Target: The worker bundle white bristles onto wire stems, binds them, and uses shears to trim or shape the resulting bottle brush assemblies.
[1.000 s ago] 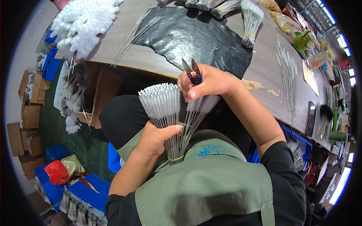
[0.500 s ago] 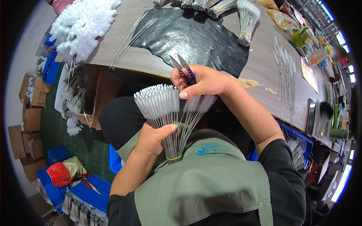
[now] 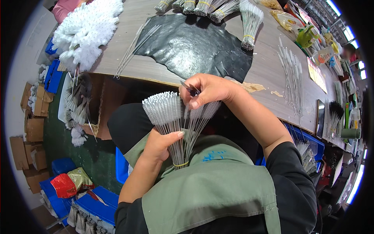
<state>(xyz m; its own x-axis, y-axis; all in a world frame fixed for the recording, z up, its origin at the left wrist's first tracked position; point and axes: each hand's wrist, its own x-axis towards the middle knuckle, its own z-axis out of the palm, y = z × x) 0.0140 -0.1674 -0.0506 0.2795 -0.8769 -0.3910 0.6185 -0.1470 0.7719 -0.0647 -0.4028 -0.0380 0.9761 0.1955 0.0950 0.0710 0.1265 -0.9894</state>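
One fan of grey-white-bristled silver wire brushes (image 3: 163, 109), yellow-banded at base but parted up top, is gripped by L hand (image 3: 157, 143), R hand (image 3: 206, 91) curled round dark-handled metal snips (image 3: 187, 86) nr its tips; tied wire-brush bundles (image 3: 251, 23) beyond hands look done, loose thin brushes (image 3: 293, 80) R of them unbanded.

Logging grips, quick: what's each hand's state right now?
Left hand: closed around a bundle of wire brushes.
Right hand: closed, holding small dark-handled snips.

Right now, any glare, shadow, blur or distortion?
Head view: bright glare on the black sheet; strip lights at right blown out; soft shadow low on the green apron; fisheye bends the table; brush bundle in the left hand fairly sharp.
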